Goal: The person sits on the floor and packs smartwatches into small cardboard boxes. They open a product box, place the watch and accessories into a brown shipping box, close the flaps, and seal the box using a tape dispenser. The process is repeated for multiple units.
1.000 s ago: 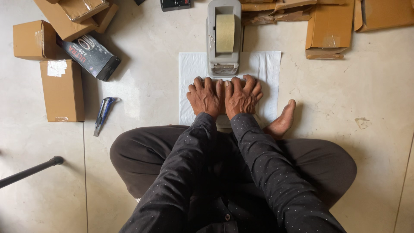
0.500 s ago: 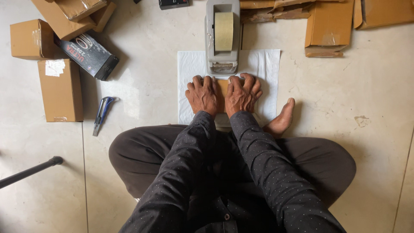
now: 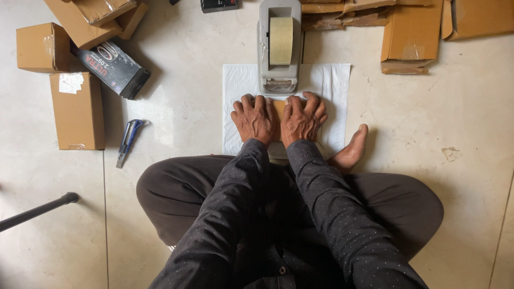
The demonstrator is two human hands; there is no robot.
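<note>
On a pale tiled floor, a person sits cross-legged, seen from above, with both hands pressed side by side onto a small brown cardboard box (image 3: 279, 109). The left hand (image 3: 255, 119) and right hand (image 3: 302, 119) lie palm-down with fingers spread — flat on the box, not clenched and not gripping it. The box rests on a white sheet (image 3: 336, 88), touching or just short of the base of a grey tape dispenser (image 3: 279, 48) loaded with a tan roll; the hands hide most of it. A bare foot (image 3: 350, 150) sits just beside the sheet on the right. Well off to the left lie a blue utility knife (image 3: 127, 140), a black carton (image 3: 114, 67) and several brown boxes (image 3: 77, 109). To flatten the top well, it seems best to keep even pressure through both palms — fingers spread, box square to the dispenser.
</note>
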